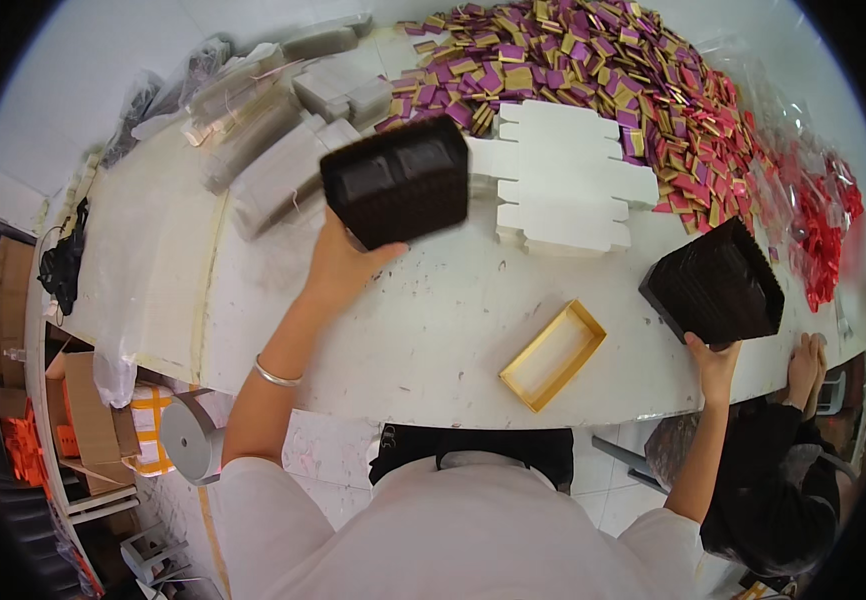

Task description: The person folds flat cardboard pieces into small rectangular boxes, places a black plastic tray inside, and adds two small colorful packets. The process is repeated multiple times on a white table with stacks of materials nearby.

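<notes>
My left hand [341, 258] is closed round the near side of a stack of black plastic trays [395, 185], raised over the table left of the white card blanks. Another stack of black trays [721, 283] is gripped from below by my right hand [710, 362], tilted near the table's right side. Between the two hands, close to the front edge, a shallow gold open box [554, 356] lies at a slant on the table. Its inside looks pale and bare. Flat white die-cut carton blanks [560, 180] are piled in the middle, beyond the gold box.
A large heap of small purple, gold and red pieces [553, 65] covers the far side. Bundles of clear plastic sleeves [283, 150] lie at far left. Red items in clear bags [818, 230] are at far right. A person in black [778, 480] sits at right, hands at the edge.
</notes>
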A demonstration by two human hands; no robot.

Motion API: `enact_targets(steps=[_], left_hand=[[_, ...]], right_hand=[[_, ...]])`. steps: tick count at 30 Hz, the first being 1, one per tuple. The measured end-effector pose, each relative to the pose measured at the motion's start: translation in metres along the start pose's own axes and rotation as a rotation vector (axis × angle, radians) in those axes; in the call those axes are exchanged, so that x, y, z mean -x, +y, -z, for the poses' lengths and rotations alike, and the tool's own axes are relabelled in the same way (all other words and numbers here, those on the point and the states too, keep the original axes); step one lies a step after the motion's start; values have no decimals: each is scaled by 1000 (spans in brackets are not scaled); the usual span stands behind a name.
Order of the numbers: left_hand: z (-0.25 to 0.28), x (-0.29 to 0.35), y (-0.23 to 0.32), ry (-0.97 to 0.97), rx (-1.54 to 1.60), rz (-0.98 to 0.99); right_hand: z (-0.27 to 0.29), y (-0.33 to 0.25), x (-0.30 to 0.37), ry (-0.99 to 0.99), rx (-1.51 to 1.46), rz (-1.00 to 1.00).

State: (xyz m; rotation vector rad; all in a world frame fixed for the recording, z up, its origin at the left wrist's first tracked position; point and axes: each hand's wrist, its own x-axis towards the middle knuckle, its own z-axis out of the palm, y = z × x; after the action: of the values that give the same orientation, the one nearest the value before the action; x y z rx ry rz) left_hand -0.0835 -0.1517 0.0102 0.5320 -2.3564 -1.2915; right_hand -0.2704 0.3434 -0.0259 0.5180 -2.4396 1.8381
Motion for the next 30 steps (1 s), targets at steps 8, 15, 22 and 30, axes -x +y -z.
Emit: enact_targets(steps=[8, 15, 22, 30], left_hand=[[7, -30, -20, 125, 126, -111], [-1, -76, -31, -212, 939, -33], [25, -52, -37, 169, 429, -182], [1, 55, -9, -147, 261, -207]], right_hand=[[-48, -96, -12, -74, -106, -58], [-212, -148, -23, -812, -206, 143], [-247, -158, -26, -810, 105, 282], [-216, -235, -25, -507, 648, 1166]])
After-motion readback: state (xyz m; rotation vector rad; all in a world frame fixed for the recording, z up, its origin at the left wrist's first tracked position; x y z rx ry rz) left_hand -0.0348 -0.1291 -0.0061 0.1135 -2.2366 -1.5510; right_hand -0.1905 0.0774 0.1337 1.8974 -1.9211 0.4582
